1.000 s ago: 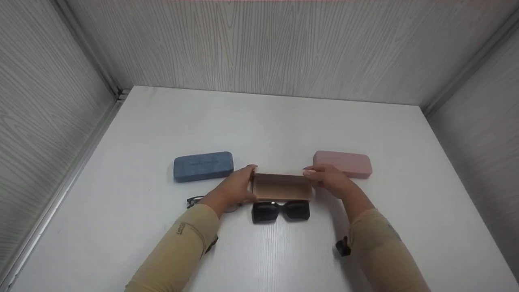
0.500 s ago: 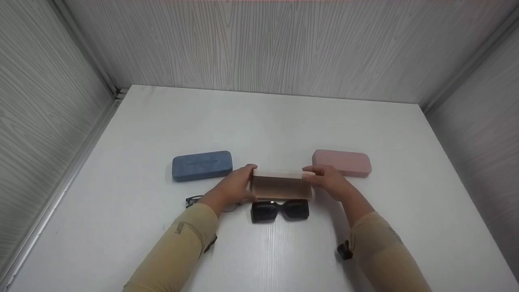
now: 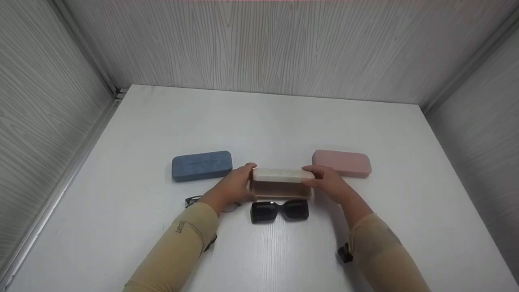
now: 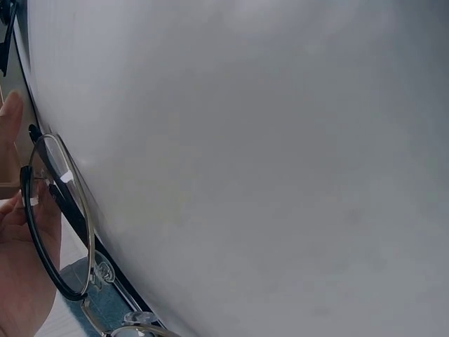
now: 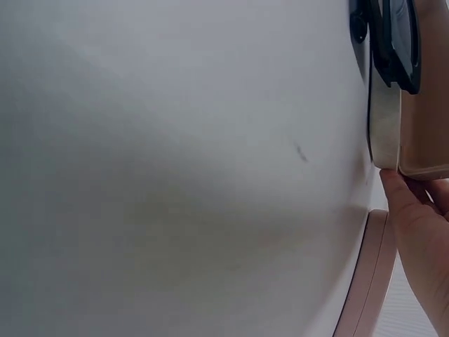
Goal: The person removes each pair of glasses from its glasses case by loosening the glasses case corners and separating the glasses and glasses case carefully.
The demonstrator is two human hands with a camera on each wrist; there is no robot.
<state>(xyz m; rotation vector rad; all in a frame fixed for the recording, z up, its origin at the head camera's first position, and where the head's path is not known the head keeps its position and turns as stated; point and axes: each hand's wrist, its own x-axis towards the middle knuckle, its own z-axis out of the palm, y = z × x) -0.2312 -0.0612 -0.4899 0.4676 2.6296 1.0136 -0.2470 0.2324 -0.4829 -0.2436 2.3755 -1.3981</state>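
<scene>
A white glasses case (image 3: 279, 175) with a brown inside stands mid-table, its lid tipped partway down toward the person. My left hand (image 3: 233, 187) grips the case's left end, thumb low at the front and fingers at the back. At the right end, my right hand (image 3: 327, 180) pinches the lid's corner; the right wrist view shows its thumb by the corner of the case. Black sunglasses (image 3: 279, 211) lie just in front of the case. Partly hidden under the left wrist are thin-framed eyeglasses (image 3: 194, 200), whose lens and dark rim (image 4: 50, 263) show large in the left wrist view.
A blue glasses case (image 3: 202, 166) lies left of the left hand. Behind the right hand lies a pink glasses case (image 3: 344, 163). All rest on a white table (image 3: 267, 125) with grey wood-grain panels (image 3: 263, 48) at the back and sides.
The lid of the white case has swung forward and down, so its white outside now shows and less of the brown inside does. The right fingers moved slightly down with it; the left hand stayed.
</scene>
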